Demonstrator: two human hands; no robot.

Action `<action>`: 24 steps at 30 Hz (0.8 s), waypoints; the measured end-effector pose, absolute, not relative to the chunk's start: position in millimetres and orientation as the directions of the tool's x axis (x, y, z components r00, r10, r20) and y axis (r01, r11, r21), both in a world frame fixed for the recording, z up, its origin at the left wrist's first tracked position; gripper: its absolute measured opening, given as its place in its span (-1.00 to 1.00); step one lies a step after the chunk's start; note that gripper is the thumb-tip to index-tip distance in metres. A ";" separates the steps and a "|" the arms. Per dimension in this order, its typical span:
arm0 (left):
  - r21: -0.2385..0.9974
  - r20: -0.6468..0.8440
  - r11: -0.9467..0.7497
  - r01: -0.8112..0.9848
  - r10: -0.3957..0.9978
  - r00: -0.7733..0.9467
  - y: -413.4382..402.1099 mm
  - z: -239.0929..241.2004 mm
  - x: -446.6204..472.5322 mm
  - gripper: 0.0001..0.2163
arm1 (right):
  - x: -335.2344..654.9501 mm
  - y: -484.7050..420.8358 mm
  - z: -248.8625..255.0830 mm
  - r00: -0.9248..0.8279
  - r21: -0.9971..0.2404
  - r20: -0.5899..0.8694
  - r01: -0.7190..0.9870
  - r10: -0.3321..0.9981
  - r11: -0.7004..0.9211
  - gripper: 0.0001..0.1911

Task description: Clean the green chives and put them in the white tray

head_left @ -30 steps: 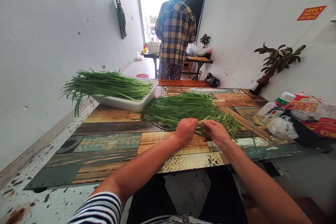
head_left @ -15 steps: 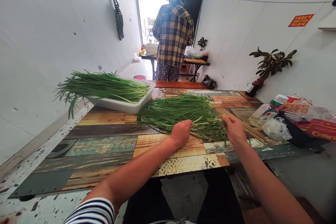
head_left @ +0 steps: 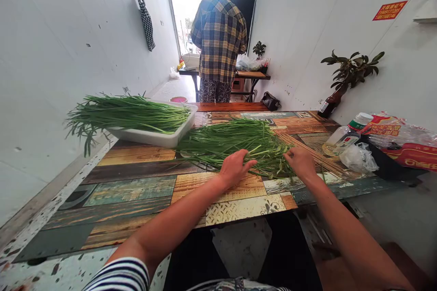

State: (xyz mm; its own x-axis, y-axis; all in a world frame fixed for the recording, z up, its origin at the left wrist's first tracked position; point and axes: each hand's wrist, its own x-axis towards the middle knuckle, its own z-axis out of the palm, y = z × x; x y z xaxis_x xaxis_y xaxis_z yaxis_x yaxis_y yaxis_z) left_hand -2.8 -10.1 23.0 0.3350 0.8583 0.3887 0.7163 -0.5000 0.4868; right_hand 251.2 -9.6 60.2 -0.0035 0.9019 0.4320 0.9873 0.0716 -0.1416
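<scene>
A loose pile of long green garlic chives [head_left: 225,141] lies on the patchwork-patterned table [head_left: 136,188]. At its near edge is my left hand [head_left: 236,168], thumb apart from the fingers, with pale stems right by the fingertips. My right hand [head_left: 302,162] is at the pile's right end, thumb and fingers pinched together on stem ends and scraps there; exactly how much it grips is hidden. More chives [head_left: 136,113] fill a white plastic tray [head_left: 164,139] at the back left, their leaf tips hanging over its left side.
Thin wooden sticks [head_left: 314,154] lie right of the pile. Beyond them are a clear bottle [head_left: 346,135], a crumpled plastic bag [head_left: 359,158] and a red package [head_left: 409,154]. A brown bottle [head_left: 331,102] holds a leafy plant. A person in a plaid shirt [head_left: 218,38] stands at a farther table.
My left hand has loosened from a fist, its thumb now spread from the fingers. My right hand has shifted slightly left at the stem ends. The view has tilted a little downward.
</scene>
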 end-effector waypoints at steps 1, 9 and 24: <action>0.483 0.400 -0.517 0.707 0.848 0.347 -10.3 24.0 -3.6 -0.66 | 246.0 -10.9 60.6 -0.013 -0.166 0.437 0.982 0.899 0.095 -0.75; 0.454 0.339 -0.456 0.766 0.883 0.325 -5.9 16.0 -4.7 -0.84 | 208.1 -27.6 33.4 -0.377 -0.224 0.190 0.882 0.906 0.414 -0.86; 0.462 0.534 -0.727 0.508 0.685 0.495 -12.1 17.3 -5.2 -0.70 | 197.4 -41.1 63.2 -0.054 -0.910 0.019 0.413 0.998 0.039 -0.69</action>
